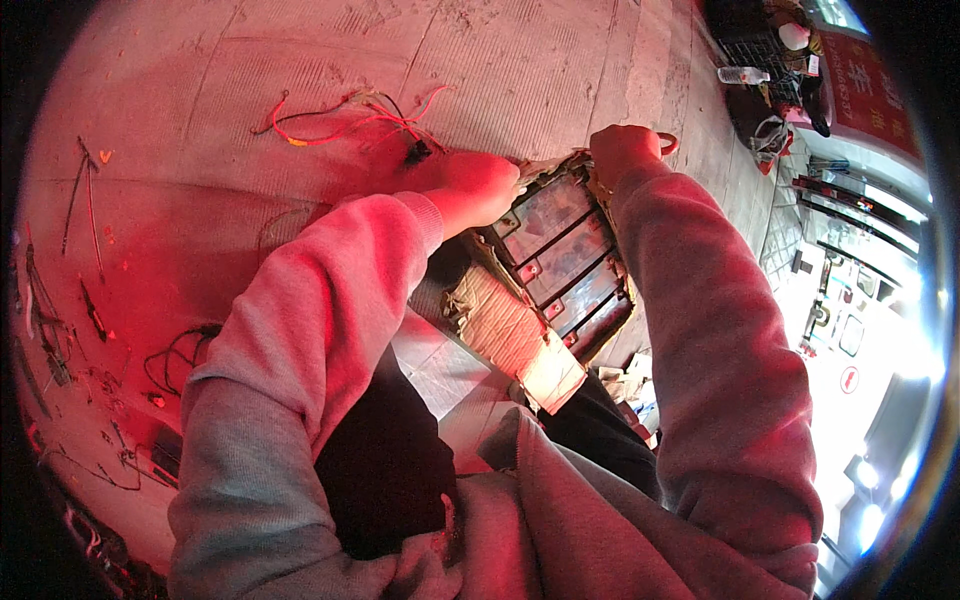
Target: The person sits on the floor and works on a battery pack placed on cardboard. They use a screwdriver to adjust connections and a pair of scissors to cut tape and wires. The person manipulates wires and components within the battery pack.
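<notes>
1. Battery pack (565,262) lying on the pavement between the knees, four dark cells in a row inside a torn wrapping; cardboard flap (510,335) peeled back on the near side, likely to bare the cell tops and terminals.
2. Left hand (478,185) pressed down at the pack's far left corner, fingers curled and hidden against the edge; seemingly bracing or pulling the wrapping, though whether anything is pinched cannot be told.
3. Right hand (622,150) closed in a fist at the far right corner, clamped on a red-handled tool (668,143), only a curved bit of handle showing; tool tip hidden behind the fist.
4. Hands apart, one at each far corner, probably to steady the pack while working its top edge.
5. Loose red wires (350,120) on the pavement just beyond the left hand; darker wire scraps (175,355) well off to the left.
6. Plastic bottle (742,75) farther off, upper right.
</notes>
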Motion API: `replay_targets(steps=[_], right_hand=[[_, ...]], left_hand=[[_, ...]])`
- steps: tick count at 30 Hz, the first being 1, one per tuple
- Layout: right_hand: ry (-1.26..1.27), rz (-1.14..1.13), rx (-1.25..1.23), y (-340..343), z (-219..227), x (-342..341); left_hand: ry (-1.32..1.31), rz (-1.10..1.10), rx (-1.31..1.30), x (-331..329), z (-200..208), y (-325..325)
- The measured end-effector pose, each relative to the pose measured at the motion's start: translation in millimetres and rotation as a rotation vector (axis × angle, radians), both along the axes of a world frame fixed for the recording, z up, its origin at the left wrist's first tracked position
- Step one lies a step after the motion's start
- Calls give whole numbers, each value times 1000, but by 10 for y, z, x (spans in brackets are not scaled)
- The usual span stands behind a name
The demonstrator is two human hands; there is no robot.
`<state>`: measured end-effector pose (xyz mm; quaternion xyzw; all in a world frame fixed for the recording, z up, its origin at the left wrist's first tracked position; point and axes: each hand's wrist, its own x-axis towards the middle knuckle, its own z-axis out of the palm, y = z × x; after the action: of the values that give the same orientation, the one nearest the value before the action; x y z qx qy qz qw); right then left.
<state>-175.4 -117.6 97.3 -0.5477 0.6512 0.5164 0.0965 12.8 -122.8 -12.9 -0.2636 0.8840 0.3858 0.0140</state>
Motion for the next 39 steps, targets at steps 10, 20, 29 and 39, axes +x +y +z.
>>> replay_targets(steps=[10,20,29,39], right_hand=[[-87,123,162,-105,70,-159],[-171,156,114,-69,210,-198],[-540,-49,-235,299,1433,93],[-705,-810,-560,1530,1362,359]], left_hand=[[60,55,56,60,19,-13],[98,64,203,73,-122,-24],[-4,252,935,554,-643,83],[258,275,1122,307,-606,446]])
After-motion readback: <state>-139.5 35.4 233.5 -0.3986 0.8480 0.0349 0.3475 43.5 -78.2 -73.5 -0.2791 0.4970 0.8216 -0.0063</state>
